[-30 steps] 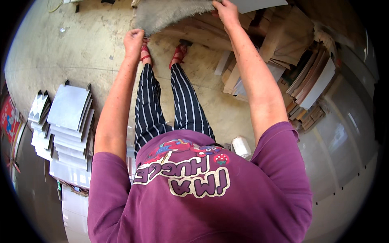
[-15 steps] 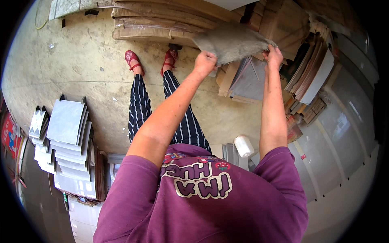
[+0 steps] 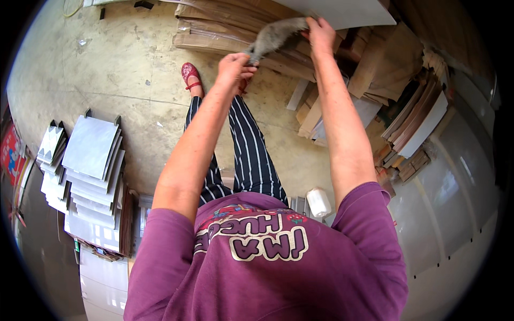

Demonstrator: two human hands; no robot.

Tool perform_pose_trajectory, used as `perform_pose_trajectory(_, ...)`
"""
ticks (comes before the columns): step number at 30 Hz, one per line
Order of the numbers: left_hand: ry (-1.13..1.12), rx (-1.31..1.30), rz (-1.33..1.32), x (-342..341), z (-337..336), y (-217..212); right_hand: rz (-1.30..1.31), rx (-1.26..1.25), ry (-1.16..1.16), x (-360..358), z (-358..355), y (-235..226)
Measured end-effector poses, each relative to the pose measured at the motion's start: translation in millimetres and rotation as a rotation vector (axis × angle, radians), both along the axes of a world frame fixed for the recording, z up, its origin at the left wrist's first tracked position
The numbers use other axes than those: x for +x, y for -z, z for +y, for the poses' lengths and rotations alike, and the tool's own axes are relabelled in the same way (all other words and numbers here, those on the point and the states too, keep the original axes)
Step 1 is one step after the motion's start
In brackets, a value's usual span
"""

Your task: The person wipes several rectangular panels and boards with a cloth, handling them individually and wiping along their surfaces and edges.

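Observation:
A grey, worn-looking cloth (image 3: 276,36) hangs stretched between my two hands, bunched into a narrow curved strip. My left hand (image 3: 234,69) pinches its lower left end, fingers closed. At the upper right end, my right hand (image 3: 321,36) is closed on the other corner. Both arms reach forward, with the cloth in front of a stack of flat brown cardboard packages (image 3: 214,35). A pale flat panel (image 3: 342,12) lies beyond my right hand, at the top of the view.
Grey-white tiles (image 3: 91,147) stand in leaning stacks at the left. To the right are cardboard boxes (image 3: 388,61), leaning boards (image 3: 423,125) and large glossy grey slabs (image 3: 450,182). A white roll (image 3: 319,202) stands near my right side. Concrete floor (image 3: 134,80) lies around my feet.
Both hands have moved left and farther forward with the cloth. It was spread out wide and is now bunched narrower. My view has shifted, showing more of the pale panel.

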State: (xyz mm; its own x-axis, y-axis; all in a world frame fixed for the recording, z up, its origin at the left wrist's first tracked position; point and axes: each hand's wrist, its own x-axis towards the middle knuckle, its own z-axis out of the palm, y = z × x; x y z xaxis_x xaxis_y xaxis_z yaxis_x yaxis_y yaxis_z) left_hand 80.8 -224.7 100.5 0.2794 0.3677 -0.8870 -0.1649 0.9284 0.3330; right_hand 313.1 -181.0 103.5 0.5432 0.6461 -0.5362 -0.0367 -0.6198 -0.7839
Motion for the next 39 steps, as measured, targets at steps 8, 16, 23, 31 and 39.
perform_pose_trajectory(8, -0.345, 0.115, 0.038, -138, 39, -4, 0.233, 0.144, -0.344, -127, 93, -40)
perform_pose_trajectory(16, -0.312, 0.195, 0.141, -129, 35, -24, 0.195, 0.258, -0.335, -74, 68, -22)
perform_pose_trajectory(23, -0.052, 0.067, 0.040, -26, -8, 6, -0.030, -0.062, -0.064, 37, -34, 4)
perform_pose_trajectory(31, 0.272, -0.053, -0.115, 97, -75, -17, -0.150, -0.189, 0.345, 142, -149, -47)
perform_pose_trajectory(39, 0.306, 0.011, -0.185, 69, -61, -19, -0.165, -0.091, 0.357, 128, -127, -62)
